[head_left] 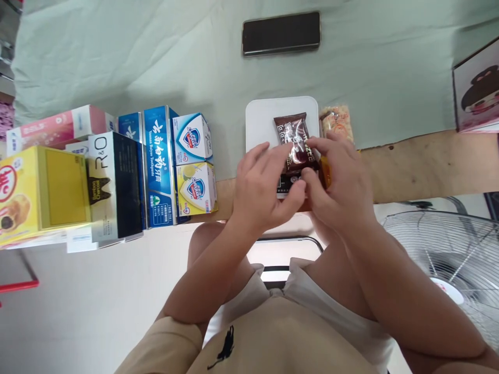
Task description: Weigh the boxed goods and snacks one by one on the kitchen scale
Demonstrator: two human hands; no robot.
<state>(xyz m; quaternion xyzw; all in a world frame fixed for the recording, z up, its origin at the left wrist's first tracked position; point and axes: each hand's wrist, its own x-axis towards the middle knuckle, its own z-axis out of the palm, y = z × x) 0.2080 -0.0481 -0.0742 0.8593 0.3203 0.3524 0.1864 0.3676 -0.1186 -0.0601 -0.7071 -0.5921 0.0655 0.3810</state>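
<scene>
A shiny dark brown snack packet [298,140] with pale lettering lies over a white weighing scale [259,117] at the table's front edge. My left hand [261,187] is at the packet's left side, its index finger against the wrapper and its thumb bent below the lower edge. On the other side, my right hand [341,182] has its thumb and index finger around the packet's right edge. Between them the packet is held, slightly tilted. Part of the scale's dark display panel [286,183] shows beneath my fingers. Just beyond my right hand lies a clear-wrapped pale snack [336,120], partly covered.
Left stand a yellow box [64,189], a black-and-white box [128,182], blue toothpaste boxes [158,161], a pink box [58,127] and two soap boxes [195,137]. A phone [280,34] lies at the back. A printed box [477,88] and a fan [448,254] are at right.
</scene>
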